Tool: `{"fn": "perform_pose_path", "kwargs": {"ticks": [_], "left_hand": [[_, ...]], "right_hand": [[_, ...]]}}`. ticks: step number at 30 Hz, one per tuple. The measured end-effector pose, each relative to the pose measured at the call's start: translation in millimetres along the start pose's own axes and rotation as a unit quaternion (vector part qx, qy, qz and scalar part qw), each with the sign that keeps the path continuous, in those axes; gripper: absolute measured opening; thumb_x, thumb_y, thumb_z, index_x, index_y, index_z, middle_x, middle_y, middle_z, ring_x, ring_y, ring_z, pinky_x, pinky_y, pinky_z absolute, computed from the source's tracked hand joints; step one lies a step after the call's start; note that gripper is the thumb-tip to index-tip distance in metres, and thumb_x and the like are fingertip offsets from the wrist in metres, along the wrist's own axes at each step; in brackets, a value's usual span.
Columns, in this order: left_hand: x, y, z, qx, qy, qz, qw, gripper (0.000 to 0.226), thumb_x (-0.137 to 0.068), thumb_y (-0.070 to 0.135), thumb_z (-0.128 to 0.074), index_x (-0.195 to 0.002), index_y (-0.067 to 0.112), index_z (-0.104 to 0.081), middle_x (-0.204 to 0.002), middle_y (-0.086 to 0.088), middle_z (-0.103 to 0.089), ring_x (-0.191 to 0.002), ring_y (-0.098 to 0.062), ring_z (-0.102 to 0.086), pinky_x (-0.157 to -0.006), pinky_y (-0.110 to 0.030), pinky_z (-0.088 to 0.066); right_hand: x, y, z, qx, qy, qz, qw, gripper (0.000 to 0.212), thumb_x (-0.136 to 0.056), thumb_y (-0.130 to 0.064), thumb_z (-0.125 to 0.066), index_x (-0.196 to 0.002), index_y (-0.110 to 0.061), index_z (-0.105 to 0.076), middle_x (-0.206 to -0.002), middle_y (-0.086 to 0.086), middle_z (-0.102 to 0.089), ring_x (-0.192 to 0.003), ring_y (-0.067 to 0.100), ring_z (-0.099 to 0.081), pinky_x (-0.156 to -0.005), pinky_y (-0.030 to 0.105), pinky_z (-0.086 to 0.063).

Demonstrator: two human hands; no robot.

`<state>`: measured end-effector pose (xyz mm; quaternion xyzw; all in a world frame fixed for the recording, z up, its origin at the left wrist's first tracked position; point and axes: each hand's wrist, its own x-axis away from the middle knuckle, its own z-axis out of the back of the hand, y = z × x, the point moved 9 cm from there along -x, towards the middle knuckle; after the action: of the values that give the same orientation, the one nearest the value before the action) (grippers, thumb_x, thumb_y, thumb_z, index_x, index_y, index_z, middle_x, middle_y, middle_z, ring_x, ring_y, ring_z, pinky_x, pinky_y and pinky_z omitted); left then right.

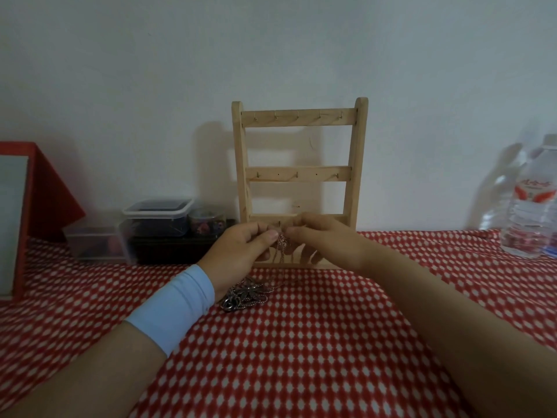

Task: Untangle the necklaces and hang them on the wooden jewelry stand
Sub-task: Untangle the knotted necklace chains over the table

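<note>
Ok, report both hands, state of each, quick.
Left hand: pinches the chain.
Right hand: pinches the same chain, close beside the left.

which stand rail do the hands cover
The bottom rail: left hand and right hand pinch a necklace chain before it; top rail and middle rail are unobstructed.

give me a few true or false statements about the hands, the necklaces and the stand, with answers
1. The left hand and right hand both pinch a chain in front of the wooden jewelry stand. True.
2. A necklace hangs from the stand's top bar. False: its hooks are bare.
3. A tangle of necklaces lies on the tablecloth by the left wrist. True.
4. The water bottle stands left of the stand. False: it is to the right.
</note>
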<state>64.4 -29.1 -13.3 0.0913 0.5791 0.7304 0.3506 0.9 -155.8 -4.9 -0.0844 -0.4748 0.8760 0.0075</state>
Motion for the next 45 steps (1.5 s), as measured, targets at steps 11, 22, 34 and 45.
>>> {"fn": "perform_pose_path", "kwargs": {"ticks": [11,22,34,45], "left_hand": [[6,1,-6,0.070,0.004,-0.005,0.998,0.020,-0.081,0.010,-0.075,-0.099,0.015,-0.068,-0.087,-0.001,-0.076,-0.081,-0.013,-0.071,-0.074,-0.023,-0.056],[4,0,-4,-0.100,-0.021,-0.015,0.995,0.023,-0.098,0.028,-0.052,-0.083,0.026,-0.069,-0.086,0.000,-0.070,-0.081,-0.008,-0.063,-0.074,-0.022,-0.047],[8,1,-2,-0.039,0.043,-0.039,0.998,0.006,-0.084,0.017,-0.073,-0.082,0.022,-0.075,-0.084,0.005,-0.076,-0.080,-0.006,-0.070,-0.076,-0.017,-0.053],[11,-21,-22,0.206,-0.030,0.114,0.971,0.019,-0.096,0.023,-0.057,-0.093,0.014,-0.073,-0.081,0.000,-0.072,-0.071,-0.017,-0.065,-0.067,-0.030,-0.053]], "right_hand": [[1,-6,4,-0.101,0.011,0.039,0.994,0.005,-0.092,-0.015,-0.072,-0.090,-0.012,-0.072,-0.078,0.000,-0.068,-0.075,0.017,-0.060,-0.078,0.033,-0.056],[-1,0,-1,0.016,-0.005,0.024,1.000,0.021,-0.095,-0.021,-0.064,-0.091,-0.001,-0.070,-0.073,-0.003,-0.058,-0.067,0.007,-0.053,-0.066,0.024,-0.050],[2,-5,-2,-0.008,0.006,0.035,0.999,0.023,-0.101,-0.032,-0.059,-0.084,-0.025,-0.074,-0.061,-0.011,-0.059,-0.058,0.007,-0.052,-0.061,0.027,-0.053],[-2,-7,11,0.059,0.109,0.066,0.990,0.016,-0.091,-0.043,-0.069,-0.088,-0.027,-0.071,-0.076,-0.010,-0.065,-0.059,0.001,-0.057,-0.062,0.023,-0.052]]}}
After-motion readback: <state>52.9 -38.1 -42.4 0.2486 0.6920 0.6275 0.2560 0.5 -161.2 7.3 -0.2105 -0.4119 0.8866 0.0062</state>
